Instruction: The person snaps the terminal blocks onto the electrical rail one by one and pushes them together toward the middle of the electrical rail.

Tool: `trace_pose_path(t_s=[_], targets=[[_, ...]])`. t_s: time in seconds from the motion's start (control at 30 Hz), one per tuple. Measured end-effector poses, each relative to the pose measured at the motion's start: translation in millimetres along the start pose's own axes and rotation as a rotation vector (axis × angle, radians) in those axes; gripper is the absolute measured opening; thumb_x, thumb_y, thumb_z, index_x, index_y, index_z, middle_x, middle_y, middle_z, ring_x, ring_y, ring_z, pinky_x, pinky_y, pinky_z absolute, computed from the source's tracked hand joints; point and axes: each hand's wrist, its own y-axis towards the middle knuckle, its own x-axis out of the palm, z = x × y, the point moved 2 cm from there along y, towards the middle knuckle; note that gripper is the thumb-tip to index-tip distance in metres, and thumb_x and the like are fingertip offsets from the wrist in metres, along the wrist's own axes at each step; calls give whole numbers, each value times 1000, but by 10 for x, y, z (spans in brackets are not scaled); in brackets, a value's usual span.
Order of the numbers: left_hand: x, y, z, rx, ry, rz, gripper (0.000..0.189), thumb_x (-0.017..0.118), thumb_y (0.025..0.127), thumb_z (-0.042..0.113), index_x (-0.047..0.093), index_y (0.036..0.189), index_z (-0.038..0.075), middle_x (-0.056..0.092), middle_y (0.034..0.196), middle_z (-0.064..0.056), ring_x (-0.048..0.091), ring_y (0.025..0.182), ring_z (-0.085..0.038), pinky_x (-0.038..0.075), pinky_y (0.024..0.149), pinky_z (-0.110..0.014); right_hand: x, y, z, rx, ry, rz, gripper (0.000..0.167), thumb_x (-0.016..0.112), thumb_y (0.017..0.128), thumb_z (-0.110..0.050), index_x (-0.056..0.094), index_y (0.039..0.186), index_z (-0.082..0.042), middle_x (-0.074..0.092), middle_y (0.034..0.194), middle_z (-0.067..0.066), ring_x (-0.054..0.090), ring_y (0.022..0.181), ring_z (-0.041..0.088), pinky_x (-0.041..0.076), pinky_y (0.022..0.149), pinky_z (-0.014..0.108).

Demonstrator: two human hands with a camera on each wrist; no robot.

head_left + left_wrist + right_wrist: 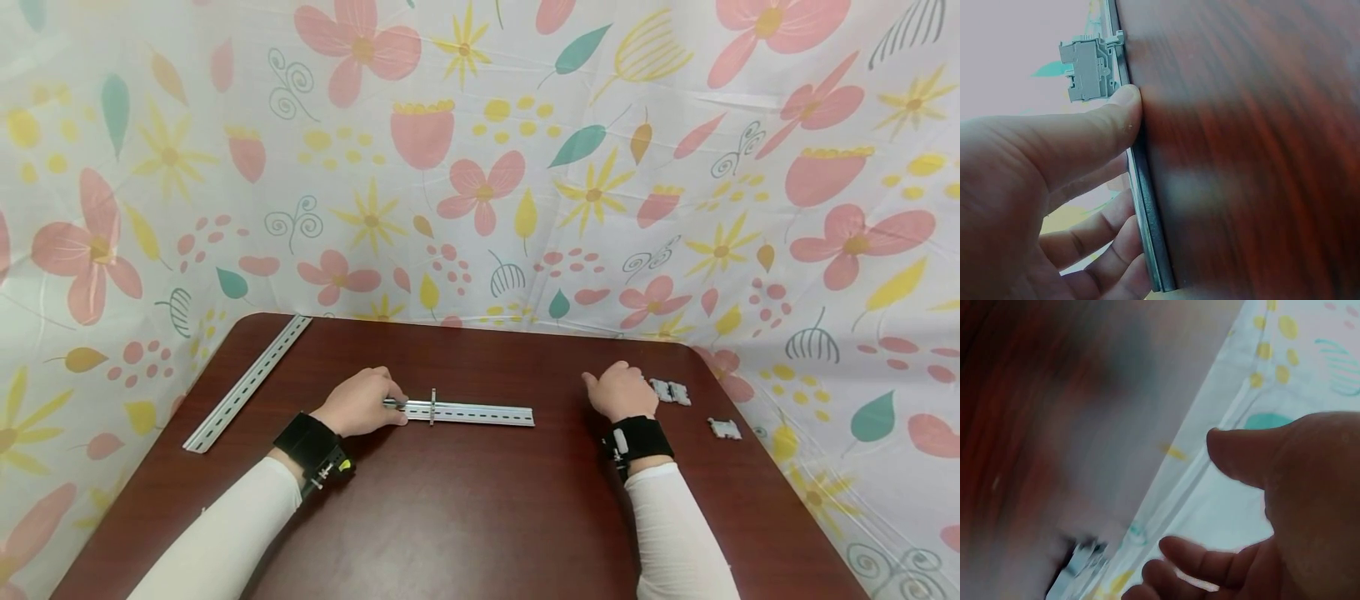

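My left hand (365, 402) grips the left end of a slotted metal DIN rail (487, 414) lying on the table, thumb on the near edge and fingers on the far side. Just beyond the thumb, a grey terminal block (1090, 69) stands upright on the rail; from the head it appears as a thin upright piece (432, 407). My right hand (621, 392) holds nothing, its thumb spread from the fingers in the right wrist view. It is just left of a pair of grey terminal blocks (670, 392) lying on the table.
Another slotted rail (247, 383) lies slantwise along the table's left side. One more grey terminal block (724, 428) lies near the right edge of the dark red-brown table (480, 517). A flowered curtain (480, 167) hangs behind and at both sides.
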Motion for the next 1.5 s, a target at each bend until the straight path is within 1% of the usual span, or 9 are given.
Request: trace_pose_path(t_s=[0.13, 0.37, 0.7, 0.87, 0.97, 1.13, 1.27, 1.4, 1.5], targets=[[-10, -4, 7, -3, -6, -3, 26, 94, 92, 33, 89, 113, 17, 66, 102, 4, 62, 94, -19, 55, 82, -38, 2, 52, 132, 80, -8, -23, 89, 56, 111, -56, 42, 141, 27, 53, 131, 47, 64, 110, 61, 57, 87, 69], [-12, -5, 5, -7, -5, -9, 26, 93, 93, 34, 89, 113, 17, 65, 102, 4, 62, 95, -20, 55, 81, -39, -31, 69, 262, 125, -14, -70, 93, 59, 110, -55, 42, 144, 30, 48, 136, 50, 60, 118, 62, 57, 89, 69], [-19, -2, 5, -3, -4, -2, 25, 93, 93, 33, 89, 112, 17, 66, 102, 4, 63, 96, -21, 56, 84, -41, -87, 5, 257, 33, -94, -189, 75, 58, 112, -49, 56, 151, 16, 46, 158, 45, 48, 143, 59, 57, 93, 68], [-16, 1, 7, -3, -8, -8, 26, 93, 93, 34, 88, 113, 17, 66, 103, 4, 63, 96, -20, 56, 84, -40, -107, 10, 257, 14, -79, -192, 58, 60, 111, -40, 71, 134, 12, 61, 141, 42, 61, 124, 55, 58, 83, 62], [-15, 0, 9, -11, -12, -12, 27, 93, 93, 34, 88, 113, 17, 66, 103, 5, 64, 97, -19, 56, 85, -39, -112, 32, 257, -7, -68, -181, 54, 59, 110, -32, 68, 133, 16, 66, 131, 40, 66, 113, 52, 59, 80, 62], [-19, -5, 11, -15, -14, -16, 26, 93, 94, 33, 88, 113, 16, 66, 103, 4, 63, 97, -20, 56, 85, -40, -77, 66, 255, -19, -55, -181, 55, 54, 106, -21, 58, 140, 22, 64, 134, 41, 68, 110, 52, 59, 84, 67], [-22, -5, 15, -15, -12, -16, 26, 93, 94, 33, 88, 113, 16, 66, 103, 3, 63, 97, -20, 56, 85, -40, -66, 67, 265, -26, -35, -181, 47, 53, 107, -20, 66, 133, 18, 63, 135, 41, 68, 109, 51, 58, 86, 68], [-12, 1, 5, -12, -10, -15, 26, 93, 94, 33, 88, 113, 17, 66, 103, 4, 63, 97, -20, 56, 85, -40, -78, 51, 275, -61, -21, -169, 38, 54, 110, -21, 77, 113, 9, 69, 123, 36, 69, 96, 45, 59, 83, 64], [-14, 2, 6, -10, -11, -16, 26, 93, 94, 33, 88, 113, 16, 66, 103, 4, 63, 96, -20, 56, 84, -40, -87, 41, 287, -68, -11, -162, 38, 56, 111, -22, 78, 116, 8, 71, 122, 35, 67, 89, 41, 58, 78, 60]])
